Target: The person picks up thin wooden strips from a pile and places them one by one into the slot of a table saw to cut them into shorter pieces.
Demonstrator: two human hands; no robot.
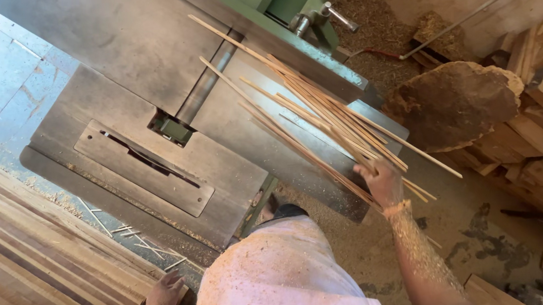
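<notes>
Right hand gripping a bundle of thin wooden strips above the table saw; left hand open on stacked planks beside it.

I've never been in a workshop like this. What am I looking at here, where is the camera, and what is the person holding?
The camera sits on the person's head and looks straight down, so you see their own body and arms from above. The big grey metal surface is the table of a woodworking saw, with a slotted plate in its middle. The right hand grips a loose bundle of thin wooden strips, which fan out over the table. The left hand rests on the edge of a stack of planks beside the machine. Sawdust covers the floor and dusts the right arm, and offcuts are piled to one side.
</notes>
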